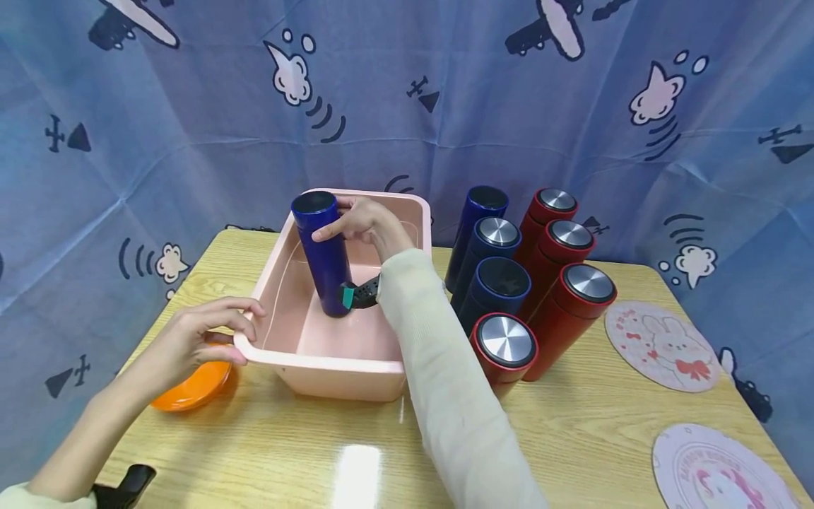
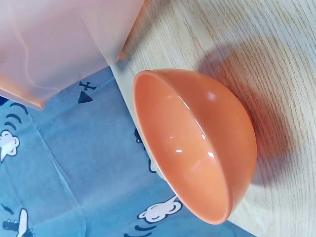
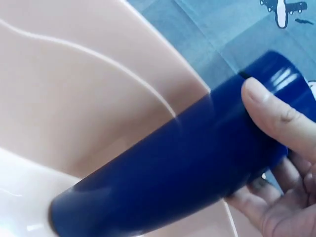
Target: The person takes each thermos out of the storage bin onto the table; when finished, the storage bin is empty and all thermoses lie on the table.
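Note:
A blue thermos flask (image 1: 327,265) with a dark lid stands nearly upright inside the pink plastic bin (image 1: 343,363). My right hand (image 1: 362,223) grips it near the top, thumb on the near side and fingers behind. In the right wrist view the flask (image 3: 148,168) reaches down to the bin floor, thumb just below its lid. At the bin's near left corner, my left hand (image 1: 213,329) pinches the rim between thumb and fingers. Below that hand sits an orange bowl (image 1: 193,387), which the left wrist view shows whole.
Right of the bin stand several more flasks, blue ones (image 1: 467,233) on the left and red ones (image 1: 559,325) on the right. Two round printed mats (image 1: 661,346) lie along the table's right side. A blue patterned curtain (image 1: 381,92) hangs behind.

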The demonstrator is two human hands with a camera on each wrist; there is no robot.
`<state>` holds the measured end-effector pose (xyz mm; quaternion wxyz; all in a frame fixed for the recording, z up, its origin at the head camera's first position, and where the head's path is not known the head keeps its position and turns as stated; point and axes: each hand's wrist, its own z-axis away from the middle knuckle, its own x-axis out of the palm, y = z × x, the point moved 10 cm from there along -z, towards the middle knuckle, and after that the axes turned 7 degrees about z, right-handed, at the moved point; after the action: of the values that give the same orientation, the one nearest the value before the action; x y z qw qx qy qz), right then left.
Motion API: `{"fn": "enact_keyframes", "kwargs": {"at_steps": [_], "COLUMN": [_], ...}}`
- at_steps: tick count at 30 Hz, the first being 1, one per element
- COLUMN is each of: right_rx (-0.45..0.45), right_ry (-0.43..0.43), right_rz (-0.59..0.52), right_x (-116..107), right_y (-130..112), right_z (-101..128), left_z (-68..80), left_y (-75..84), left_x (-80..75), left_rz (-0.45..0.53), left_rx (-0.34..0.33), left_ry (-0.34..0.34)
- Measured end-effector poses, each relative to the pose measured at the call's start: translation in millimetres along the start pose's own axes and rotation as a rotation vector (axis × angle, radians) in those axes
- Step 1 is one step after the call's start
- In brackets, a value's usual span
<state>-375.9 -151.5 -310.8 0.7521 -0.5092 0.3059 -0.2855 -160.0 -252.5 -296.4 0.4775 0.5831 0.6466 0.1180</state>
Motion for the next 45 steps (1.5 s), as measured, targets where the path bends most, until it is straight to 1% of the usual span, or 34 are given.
{"fn": "enact_keyframes", "kwargs": {"at_steps": [4,7,12,15,20,23,27,31,33,38,45], "right_rx": [0.018,0.027,0.062,0.048,0.001,-0.027,-0.087,-0.167,-0.196,-0.251,-0.344], "right_ry": [0.043,0.079,0.130,0.162,0.200,0.201,0.201,0.173,0.154,0.140,0.106], "right_rz": [-0.017,-0.036,-0.006,0.020,0.092,0.093,0.107,0.129,0.131,0.164,0.177], "right_x": [-7,-13,-22,-25,-26,-24,-26,-26,-27,-35,-41], "right_y": [-11,-22,-39,-49,-65,-75,-94,-112,-116,-119,-122], "right_z": [7,14,26,33,46,56,76,98,107,125,147], "left_z": [-0.9,-0.6,0.2,1.2,5.0,7.1,5.1,1.8,0.8,-1.0,1.0], "left_y": [-0.2,-2.0,-3.9,-4.1,-4.6,-4.2,-2.1,1.4,2.0,1.7,2.2], "left_x": [0.8,0.3,0.0,0.0,1.1,2.8,4.4,5.1,4.9,4.5,4.8], "left_rz": [0.015,0.016,0.010,0.009,0.013,0.016,0.014,0.013,0.004,-0.014,-0.006], "left_rx": [0.004,-0.017,-0.038,-0.032,-0.020,-0.013,-0.003,0.010,0.012,0.010,0.027], "left_ry": [0.006,0.013,0.015,0.018,0.019,0.011,0.001,-0.007,-0.012,-0.012,-0.004]}}
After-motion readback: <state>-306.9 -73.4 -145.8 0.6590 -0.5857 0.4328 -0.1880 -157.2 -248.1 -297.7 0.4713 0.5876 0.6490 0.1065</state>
